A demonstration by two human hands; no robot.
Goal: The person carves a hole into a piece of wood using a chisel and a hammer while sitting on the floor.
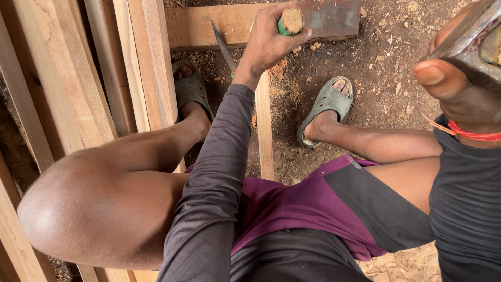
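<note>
Chisel set on the timber, hammer raised.

My left hand is clenched round the chisel, its worn wooden butt up, over the crosswise beam; my right hand grasps a hammer close by the camera. I judge both stiff and heavy; grip the handles firmly.

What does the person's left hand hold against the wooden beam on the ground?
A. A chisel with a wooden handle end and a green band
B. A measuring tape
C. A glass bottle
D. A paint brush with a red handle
A: the left hand grips a chisel with a round wooden handle end and a green band, set on the wooden beam; the right hand holds a hammer up.
</note>
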